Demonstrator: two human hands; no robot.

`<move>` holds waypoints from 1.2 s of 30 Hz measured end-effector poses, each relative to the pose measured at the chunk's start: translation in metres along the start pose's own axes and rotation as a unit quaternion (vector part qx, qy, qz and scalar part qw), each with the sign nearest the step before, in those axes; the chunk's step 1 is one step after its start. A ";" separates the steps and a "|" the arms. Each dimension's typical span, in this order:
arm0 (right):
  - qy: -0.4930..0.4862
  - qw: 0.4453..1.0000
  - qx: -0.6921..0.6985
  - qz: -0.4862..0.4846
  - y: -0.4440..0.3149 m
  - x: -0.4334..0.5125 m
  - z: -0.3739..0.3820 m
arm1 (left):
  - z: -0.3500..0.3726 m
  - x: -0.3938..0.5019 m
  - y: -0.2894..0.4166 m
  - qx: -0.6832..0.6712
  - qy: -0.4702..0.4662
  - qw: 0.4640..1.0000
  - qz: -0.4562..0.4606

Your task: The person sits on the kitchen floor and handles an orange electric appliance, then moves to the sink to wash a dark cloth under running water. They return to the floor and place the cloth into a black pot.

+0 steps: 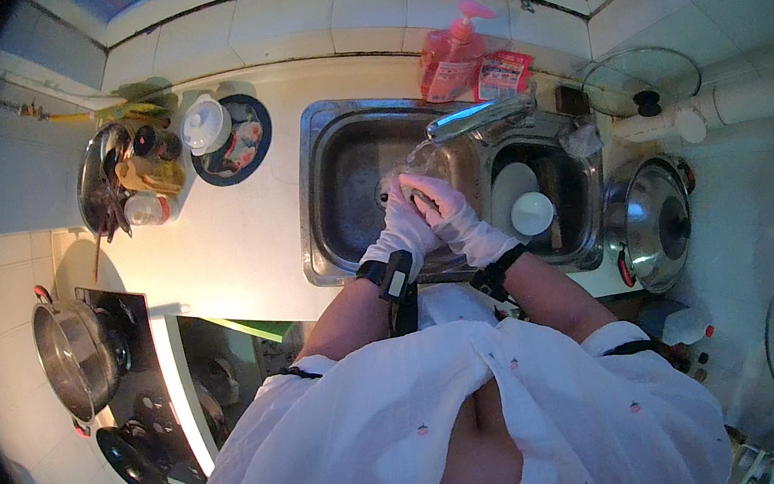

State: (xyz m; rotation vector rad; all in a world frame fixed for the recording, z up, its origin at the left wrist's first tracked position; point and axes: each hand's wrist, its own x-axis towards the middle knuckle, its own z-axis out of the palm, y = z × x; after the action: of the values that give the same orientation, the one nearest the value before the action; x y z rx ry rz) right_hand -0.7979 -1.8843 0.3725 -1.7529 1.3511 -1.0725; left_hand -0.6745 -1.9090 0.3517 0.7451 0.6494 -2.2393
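Both my hands wear thin whitish gloves and meet over the large basin of a stainless steel sink (346,172). Water runs from the faucet (466,121) onto or just beside my fingers. My left hand (405,220) presses against my right hand (445,214). A small dark greyish thing (424,200) shows between them, by the right fingers; I cannot tell what it is or which hand grips it. In the smaller basin on the right, a white bowl (532,213) sits beside a white plate (513,184).
Behind the sink stand a pink pump bottle (453,60) and a red pouch (503,74). A lidded steel pot (651,223) is on the right. To the left are a dark-rimmed plate (235,169), a white lidded pot (205,124) and a steel pot (75,360) by the stove.
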 end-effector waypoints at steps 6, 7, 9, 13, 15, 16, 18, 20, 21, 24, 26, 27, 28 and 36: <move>-0.043 0.955 -0.194 0.222 -0.003 0.003 -0.017 | 0.016 0.011 0.011 0.008 -0.097 0.980 -0.173; -0.078 0.928 -0.247 0.267 -0.002 0.006 -0.017 | 0.016 0.013 0.011 0.050 -0.085 0.981 -0.167; -0.103 0.910 -0.243 0.319 0.001 0.012 -0.013 | 0.011 0.015 0.005 0.125 -0.123 0.977 -0.120; -0.112 0.881 -0.316 0.335 0.011 0.015 0.012 | -0.006 0.019 -0.014 0.179 -0.041 0.979 0.086; -0.070 0.920 -0.248 0.295 0.020 0.013 0.023 | -0.013 0.025 -0.016 0.155 -0.051 0.983 0.086; -0.097 0.911 -0.265 0.301 0.026 0.012 0.028 | -0.016 0.028 -0.014 0.134 -0.042 0.989 0.051; -0.143 0.890 -0.285 0.327 0.038 0.011 0.035 | -0.023 0.031 -0.007 0.097 -0.018 0.995 -0.016; -0.172 0.868 -0.292 0.363 0.051 0.010 0.043 | -0.031 0.030 0.000 0.057 -0.042 0.996 -0.045; -0.211 0.858 -0.302 0.359 0.057 0.011 0.048 | -0.035 0.028 0.003 0.039 -0.051 0.996 -0.057; -0.276 0.841 -0.312 0.346 0.065 0.012 0.063 | -0.044 0.023 0.010 0.012 -0.032 0.999 -0.027; -0.275 0.850 -0.302 0.334 0.063 0.014 0.071 | -0.048 0.021 0.017 0.030 -0.013 0.999 -0.025; -0.266 0.860 -0.282 0.333 0.061 0.015 0.074 | -0.050 0.021 0.021 0.031 -0.011 0.999 -0.031; -0.258 0.869 -0.261 0.332 0.059 0.015 0.075 | -0.052 0.022 0.025 0.040 -0.011 0.999 -0.026; -0.267 0.878 -0.224 0.329 0.080 0.012 0.096 | -0.072 0.031 0.042 0.032 0.014 0.999 0.025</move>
State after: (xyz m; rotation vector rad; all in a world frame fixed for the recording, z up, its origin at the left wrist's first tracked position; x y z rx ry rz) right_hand -0.7436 -1.9133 0.2631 -1.5160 1.7022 0.1106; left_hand -0.6392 -1.9046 0.2704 0.8172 0.5695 -2.2151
